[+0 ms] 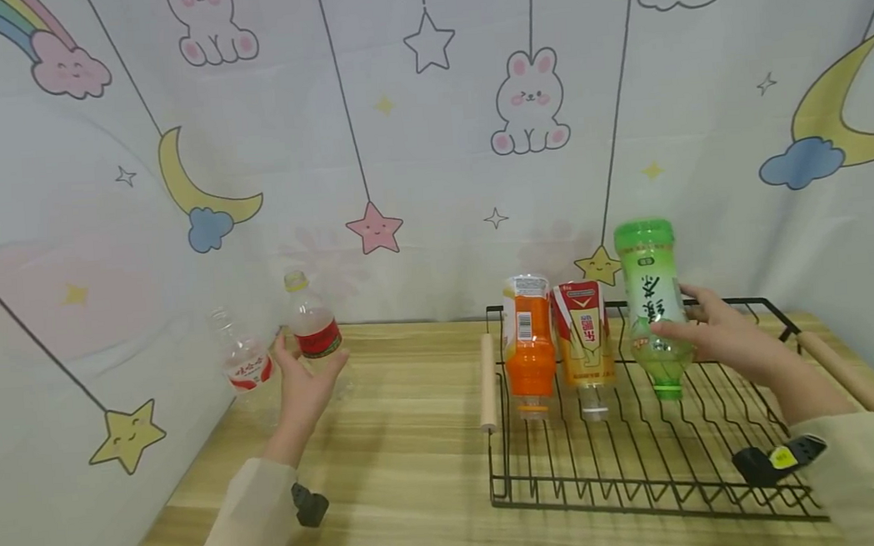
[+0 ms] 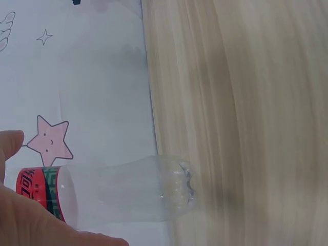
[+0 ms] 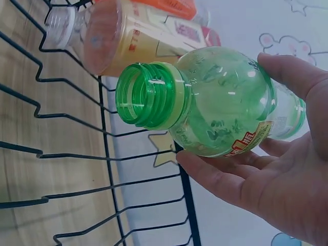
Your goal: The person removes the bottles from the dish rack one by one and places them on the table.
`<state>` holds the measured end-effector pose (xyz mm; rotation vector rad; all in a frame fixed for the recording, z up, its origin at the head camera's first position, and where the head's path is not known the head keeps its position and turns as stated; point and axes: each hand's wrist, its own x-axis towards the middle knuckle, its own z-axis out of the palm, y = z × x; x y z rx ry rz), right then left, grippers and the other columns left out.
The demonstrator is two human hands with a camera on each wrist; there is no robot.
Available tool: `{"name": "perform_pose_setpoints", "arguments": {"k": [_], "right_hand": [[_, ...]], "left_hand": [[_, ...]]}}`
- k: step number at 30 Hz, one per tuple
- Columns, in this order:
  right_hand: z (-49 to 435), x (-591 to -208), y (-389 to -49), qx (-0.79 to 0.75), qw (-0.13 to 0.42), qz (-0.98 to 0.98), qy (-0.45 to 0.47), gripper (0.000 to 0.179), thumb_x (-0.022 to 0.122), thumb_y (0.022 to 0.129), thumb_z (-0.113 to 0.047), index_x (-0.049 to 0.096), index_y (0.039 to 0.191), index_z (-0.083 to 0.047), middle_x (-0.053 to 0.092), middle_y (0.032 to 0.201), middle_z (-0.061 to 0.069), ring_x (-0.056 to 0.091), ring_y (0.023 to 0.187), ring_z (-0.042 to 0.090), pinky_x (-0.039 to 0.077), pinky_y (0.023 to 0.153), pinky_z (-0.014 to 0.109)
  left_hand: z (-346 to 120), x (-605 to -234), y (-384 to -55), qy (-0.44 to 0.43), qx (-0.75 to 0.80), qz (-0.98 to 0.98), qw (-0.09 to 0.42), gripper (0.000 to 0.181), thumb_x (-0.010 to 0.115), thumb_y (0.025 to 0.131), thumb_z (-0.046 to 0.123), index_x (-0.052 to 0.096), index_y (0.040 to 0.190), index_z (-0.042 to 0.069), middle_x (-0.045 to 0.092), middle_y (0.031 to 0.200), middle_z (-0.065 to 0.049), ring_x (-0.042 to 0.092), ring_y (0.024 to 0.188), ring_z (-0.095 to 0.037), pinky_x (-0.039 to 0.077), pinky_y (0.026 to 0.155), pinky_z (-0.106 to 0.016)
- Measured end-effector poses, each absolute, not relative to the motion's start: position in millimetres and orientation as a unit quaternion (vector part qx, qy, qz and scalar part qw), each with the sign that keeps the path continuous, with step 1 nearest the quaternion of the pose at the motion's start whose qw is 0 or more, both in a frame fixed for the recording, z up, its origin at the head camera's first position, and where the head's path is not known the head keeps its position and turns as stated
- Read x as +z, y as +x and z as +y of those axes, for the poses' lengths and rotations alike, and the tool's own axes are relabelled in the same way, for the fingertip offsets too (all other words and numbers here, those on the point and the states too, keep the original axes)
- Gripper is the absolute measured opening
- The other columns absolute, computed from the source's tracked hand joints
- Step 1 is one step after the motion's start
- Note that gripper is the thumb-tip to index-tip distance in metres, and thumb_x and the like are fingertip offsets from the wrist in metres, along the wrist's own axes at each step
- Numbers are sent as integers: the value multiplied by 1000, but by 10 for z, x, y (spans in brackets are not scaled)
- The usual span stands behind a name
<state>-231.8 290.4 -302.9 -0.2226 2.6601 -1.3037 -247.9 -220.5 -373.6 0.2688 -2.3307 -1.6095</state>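
I have the right hand (image 1: pixel 734 338) gripping the upended green bottle (image 1: pixel 649 293), right of frame, at the wire rack (image 1: pixel 487 387); orange bottle (image 1: pixel 529 351), red-and-yellow bottle (image 1: pixel 586 339) neck-down to its left. Left hand (image 1: pixel 303 390) spread around the red-label bottle (image 1: pixel 317 339), left of frame, contact unclear to me; clear bottle (image 1: pixel 250 371) farther left.

Upside down on the green bottle (image 1: pixel 645 302) stand the large characters 绿茶; in the right wrist view its red-and-yellow mark (image 3: pixel 248 142) shows a 1. The clear bottle (image 1: pixel 251 372) at far left reads 娃哈哈, the red-labelled bottle (image 1: pixel 318 339) apparently 可口, sideways in the left wrist view. The orange bottle (image 1: pixel 530 355) carries a barcode (image 1: pixel 524 326), digits too small to read
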Motion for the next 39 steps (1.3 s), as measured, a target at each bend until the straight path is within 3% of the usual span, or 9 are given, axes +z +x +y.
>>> {"name": "perform_pose_setpoints", "arguments": {"k": [5,12,19,24,29,36,39], "right_hand": [[2864,-2916,-2234,-425,85,897,-84,95,53,98,-40,-16,150,0,9,145,46,26,128,61,42,94,65],[2838,-2803,-2129,-408,77,904,-102,94,53,97,-42,-13,152,-3,12,147,43,28,128,60,41,92,66],[2759,-2728,-2010,-394,75,908,-121,91,54,97,-41,-8,154,-7,12,148,41,23,130,61,39,91,69],[2670,-2697,-1918,-395,63,904,-152,83,54,98,-36,-1,154,-6,21,147,39,34,127,57,44,90,64],[2588,-2667,-1835,-395,45,899,-185,76,55,99,-29,8,154,-7,34,142,34,48,120,47,50,84,52],[2483,-2631,-1742,-389,49,895,-213,73,57,98,-27,14,154,-9,36,142,32,45,122,50,49,86,58],[2442,-2630,-1712,-394,55,891,-220,72,58,97,-26,17,153,-8,40,141,30,47,121,47,50,85,53]], "left_hand": [[-2148,-3642,-2401,85,-550,-815,160,103,68,90,30,-13,151,14,-6,160,-17,7,146,-40,16,114,-58],[-2048,-3471,-2299,75,-550,-809,196,103,71,87,26,-8,152,12,4,158,-20,11,146,-38,18,116,-54],[-1865,-3260,-2116,36,-543,-815,198,100,71,87,29,-3,153,15,12,157,-16,18,144,-33,21,115,-53],[-1729,-3147,-1971,4,-492,-853,175,96,69,88,34,2,154,15,14,159,-12,16,145,-31,20,115,-55],[-1615,-3066,-1863,-34,-461,-873,154,95,71,87,36,7,155,19,14,159,-9,16,146,-32,20,114,-57],[-1435,-2998,-1727,-102,-432,-881,164,91,75,83,32,17,152,18,22,156,-6,27,142,-29,28,111,-57],[-1356,-2989,-1673,-139,-411,-882,183,90,77,82,29,21,151,15,27,155,-7,29,141,-28,29,110,-56]]}}
